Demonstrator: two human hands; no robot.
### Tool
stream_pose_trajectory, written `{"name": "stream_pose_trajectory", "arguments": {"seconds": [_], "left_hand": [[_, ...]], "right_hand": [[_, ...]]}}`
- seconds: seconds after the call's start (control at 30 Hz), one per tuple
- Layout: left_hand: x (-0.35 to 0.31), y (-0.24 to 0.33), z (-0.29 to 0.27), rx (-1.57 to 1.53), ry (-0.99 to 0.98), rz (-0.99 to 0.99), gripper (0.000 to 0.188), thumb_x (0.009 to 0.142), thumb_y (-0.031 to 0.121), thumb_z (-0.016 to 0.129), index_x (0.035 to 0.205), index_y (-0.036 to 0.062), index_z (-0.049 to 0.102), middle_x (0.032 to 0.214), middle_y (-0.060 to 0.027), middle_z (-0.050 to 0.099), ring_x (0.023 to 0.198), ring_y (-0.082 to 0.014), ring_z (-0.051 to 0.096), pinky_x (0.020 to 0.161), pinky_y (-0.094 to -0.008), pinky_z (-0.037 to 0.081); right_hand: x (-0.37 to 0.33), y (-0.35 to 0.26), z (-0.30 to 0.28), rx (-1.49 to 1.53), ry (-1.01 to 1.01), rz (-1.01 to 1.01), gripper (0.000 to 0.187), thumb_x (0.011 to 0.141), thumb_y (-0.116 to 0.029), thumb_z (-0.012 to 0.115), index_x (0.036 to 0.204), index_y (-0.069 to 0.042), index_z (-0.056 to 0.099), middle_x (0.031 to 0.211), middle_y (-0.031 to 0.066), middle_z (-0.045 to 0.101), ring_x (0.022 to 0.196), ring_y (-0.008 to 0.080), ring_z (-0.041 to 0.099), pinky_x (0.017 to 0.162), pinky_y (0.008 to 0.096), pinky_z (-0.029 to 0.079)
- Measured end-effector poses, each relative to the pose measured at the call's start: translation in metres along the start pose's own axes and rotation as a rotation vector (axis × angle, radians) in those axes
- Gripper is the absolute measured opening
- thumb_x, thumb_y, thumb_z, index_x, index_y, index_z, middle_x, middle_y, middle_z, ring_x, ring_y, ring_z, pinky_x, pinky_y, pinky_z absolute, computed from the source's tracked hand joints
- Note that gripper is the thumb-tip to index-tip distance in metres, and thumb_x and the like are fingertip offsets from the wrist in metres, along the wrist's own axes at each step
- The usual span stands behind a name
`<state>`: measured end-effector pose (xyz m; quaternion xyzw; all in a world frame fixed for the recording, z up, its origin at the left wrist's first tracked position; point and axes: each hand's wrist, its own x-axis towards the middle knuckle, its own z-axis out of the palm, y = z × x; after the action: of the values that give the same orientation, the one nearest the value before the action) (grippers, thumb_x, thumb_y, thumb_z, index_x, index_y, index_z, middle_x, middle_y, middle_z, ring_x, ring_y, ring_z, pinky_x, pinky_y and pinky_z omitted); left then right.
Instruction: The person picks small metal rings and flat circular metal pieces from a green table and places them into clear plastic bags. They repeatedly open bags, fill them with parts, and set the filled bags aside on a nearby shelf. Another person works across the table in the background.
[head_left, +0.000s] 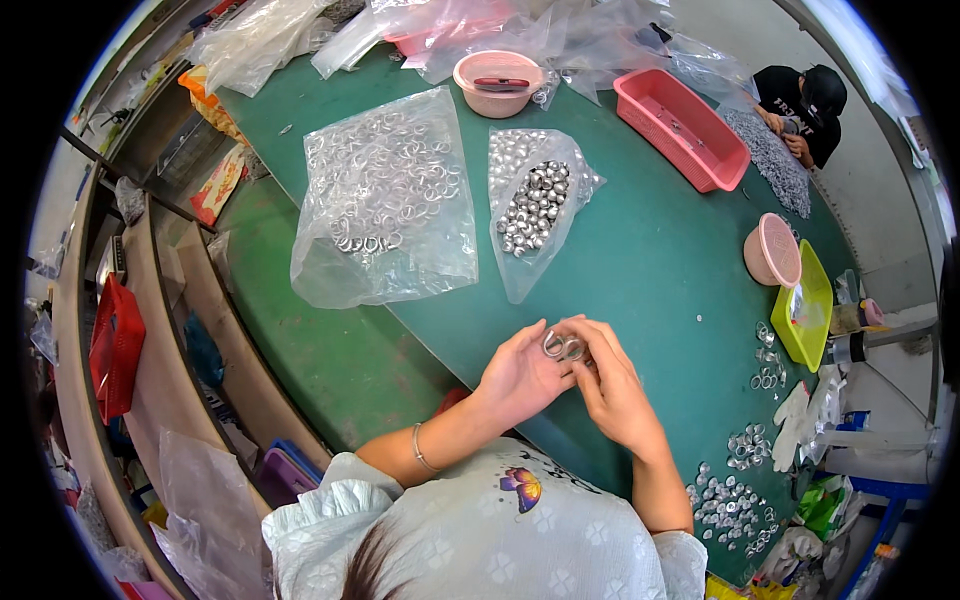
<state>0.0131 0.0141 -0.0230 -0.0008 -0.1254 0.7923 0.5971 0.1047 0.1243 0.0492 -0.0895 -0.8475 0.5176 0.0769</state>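
Observation:
Above the near edge of the green table, my two hands are together at some shiny metal rings [563,346]. My left hand [518,375] is turned palm up and cupped, cradling the rings. Its fingers are partly hidden behind the other hand. From the right, my right hand [615,390] curls over, thumb and fingers closed on the rings. Beyond them lies a clear plastic bag of metal rings [385,185]. To its right, an open clear bag [515,275] holds rounded silver metal pieces [535,207].
A pink basket [715,178], pink bowls [500,98] and a yellow-green tray [818,300] stand on the green table [640,270]. Loose metal parts [730,505] and a white glove [792,425] lie at right. Another person [815,105] works at the far right. Shelves [150,330] line the left.

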Motion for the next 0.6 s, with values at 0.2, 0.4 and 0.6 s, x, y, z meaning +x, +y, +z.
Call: {"name": "stream_pose_trajectory", "arguments": {"seconds": [0.2, 0.4, 0.6], "left_hand": [[-0.003, -0.002, 0.012, 0.180, 0.296, 0.091, 0.042, 0.097, 0.025, 0.034, 0.128, -0.0019, 0.042, 0.127, -0.0152, 0.048, 0.120, -0.0260, 0.044, 0.104, -0.0419, 0.031], [-0.007, -0.010, 0.005, 0.292, 0.286, 0.113, 0.040, 0.096, 0.021, 0.040, 0.129, -0.0014, 0.041, 0.125, -0.0134, 0.049, 0.116, -0.0243, 0.048, 0.102, -0.0404, 0.034], [-0.019, -0.006, 0.032, 0.256, 0.457, 0.300, 0.036, 0.094, 0.014, 0.042, 0.126, -0.0023, 0.040, 0.114, -0.0128, 0.052, 0.106, -0.0275, 0.052, 0.103, -0.0395, 0.037]], "right_hand": [[0.002, -0.004, -0.003, -0.052, 0.086, -0.008, 0.039, 0.077, 0.008, 0.057, 0.115, 0.001, 0.052, 0.106, 0.0139, 0.054, 0.080, 0.0239, 0.056, 0.069, 0.0331, 0.047], [0.001, 0.014, 0.017, -0.310, 0.138, -0.145, 0.034, 0.073, 0.007, 0.064, 0.106, 0.002, 0.056, 0.098, 0.0146, 0.055, 0.080, 0.0248, 0.057, 0.067, 0.0310, 0.048], [0.004, 0.004, 0.021, -0.134, 0.307, -0.195, 0.041, 0.071, 0.009, 0.065, 0.110, 0.003, 0.056, 0.099, 0.0146, 0.058, 0.079, 0.0216, 0.057, 0.068, 0.0289, 0.047]]}}
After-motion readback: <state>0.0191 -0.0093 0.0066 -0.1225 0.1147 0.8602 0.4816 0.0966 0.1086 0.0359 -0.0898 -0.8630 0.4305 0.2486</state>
